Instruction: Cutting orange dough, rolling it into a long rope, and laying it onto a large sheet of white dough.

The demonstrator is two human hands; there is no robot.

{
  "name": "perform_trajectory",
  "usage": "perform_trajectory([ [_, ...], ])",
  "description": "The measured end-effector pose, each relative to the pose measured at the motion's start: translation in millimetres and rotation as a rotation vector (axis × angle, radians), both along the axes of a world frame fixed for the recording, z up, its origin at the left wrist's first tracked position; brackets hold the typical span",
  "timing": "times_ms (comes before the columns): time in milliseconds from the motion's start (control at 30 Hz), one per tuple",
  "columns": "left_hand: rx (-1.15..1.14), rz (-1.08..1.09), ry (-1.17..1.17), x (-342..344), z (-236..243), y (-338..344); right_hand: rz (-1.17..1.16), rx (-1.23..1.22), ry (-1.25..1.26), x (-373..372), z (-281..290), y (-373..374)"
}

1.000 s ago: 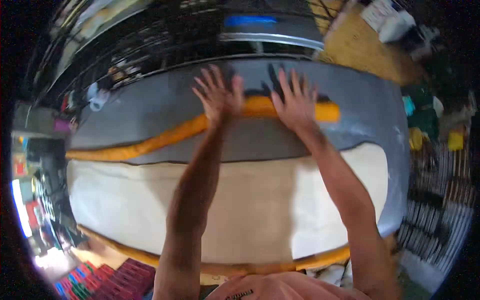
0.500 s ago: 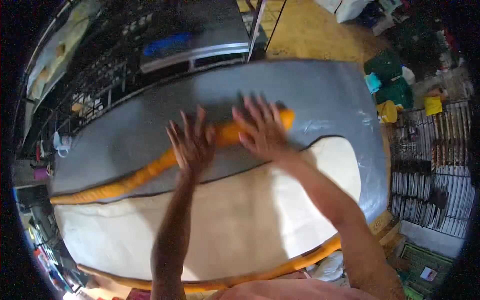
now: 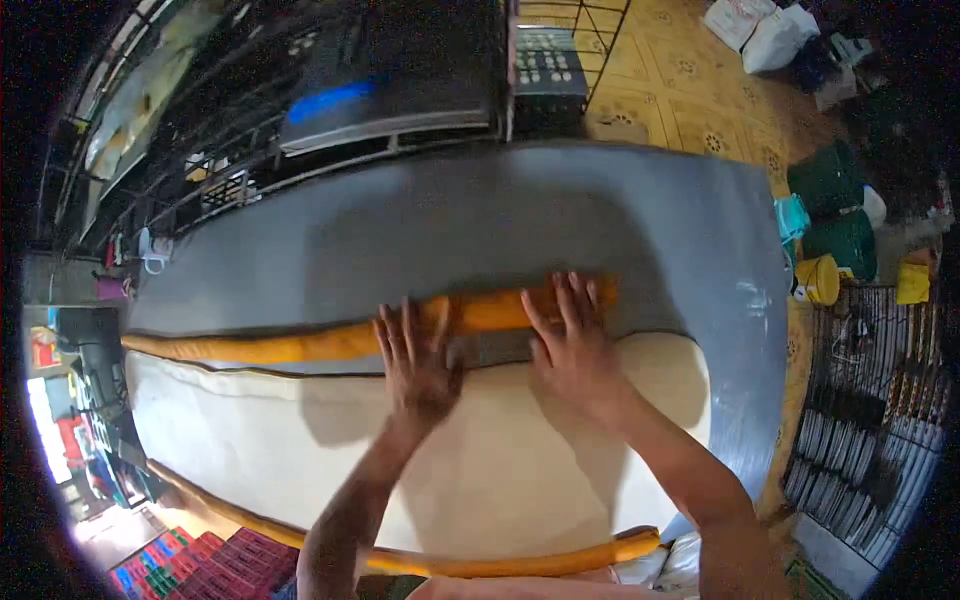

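A long orange dough rope (image 3: pixel 490 314) lies across the grey tabletop (image 3: pixel 450 220), just beyond a wide, flat sheet of pale dough (image 3: pixel 500 440). My left hand (image 3: pixel 418 365) rests with spread fingers over the middle of this rope. Toward its right end, my right hand (image 3: pixel 575 345) presses on it, fingers stretched out and apart. Neither hand grasps anything. A narrow dark gap runs between rope and sheet. Along the near edge of the sheet lies a second orange dough rope (image 3: pixel 520 567), partly hidden by my left forearm.
A dark rack with a blue item (image 3: pixel 330 102) stands behind the table. On the right are a yellow bucket (image 3: pixel 818 280), dark green bins (image 3: pixel 835 240) and stacked metal trays (image 3: pixel 840 450). Red crates (image 3: pixel 245 560) sit at the lower left; white bags (image 3: pixel 775 38) lie on the floor.
Both hands have moved toward me with the far orange rope, which now lies straighter and closer to the pale sheet at its right end. My view has shifted somewhat.
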State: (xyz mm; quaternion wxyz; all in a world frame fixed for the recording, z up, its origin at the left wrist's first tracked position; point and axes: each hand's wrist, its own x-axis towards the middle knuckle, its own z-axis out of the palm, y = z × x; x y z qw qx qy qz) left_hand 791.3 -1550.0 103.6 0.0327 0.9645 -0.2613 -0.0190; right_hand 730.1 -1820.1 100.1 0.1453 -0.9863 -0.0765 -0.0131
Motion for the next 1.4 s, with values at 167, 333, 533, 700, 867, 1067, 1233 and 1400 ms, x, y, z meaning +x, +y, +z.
perform_trajectory([
  [167,0.100,0.148,-0.479,176.3,-20.2,-44.4,-0.291,-0.152,-0.411,142.8,21.4,-30.0],
  [333,0.179,-0.306,-0.762,161.4,-51.4,-22.3,0.017,-0.130,-0.306,183.2,13.6,-62.6],
  [533,-0.111,-0.189,0.019,-11.3,5.9,-81.6,0.051,-0.117,0.029,-9.3,0.9,-68.4],
  [700,-0.037,-0.035,-0.118,140.2,-13.9,-140.5,-0.280,-0.162,-0.304,86.1,7.4,-67.7],
  [867,-0.210,0.078,-0.365,185.0,-43.7,-169.2,-0.237,-0.163,-0.325,166.0,-1.0,-127.5],
  [1067,-0.157,-0.191,-0.023,-25.4,-5.8,-162.5,0.021,-0.137,-0.005,-5.0,15.2,-126.9],
  [1233,-0.143,-0.079,-0.224,85.7,-9.8,-194.7,-0.265,-0.179,-0.325,59.7,14.0,-103.5],
  [1400,-0.108,0.208,-0.460,183.8,-27.4,-215.2,-0.269,-0.218,-0.409,162.3,15.3,-140.3],
])
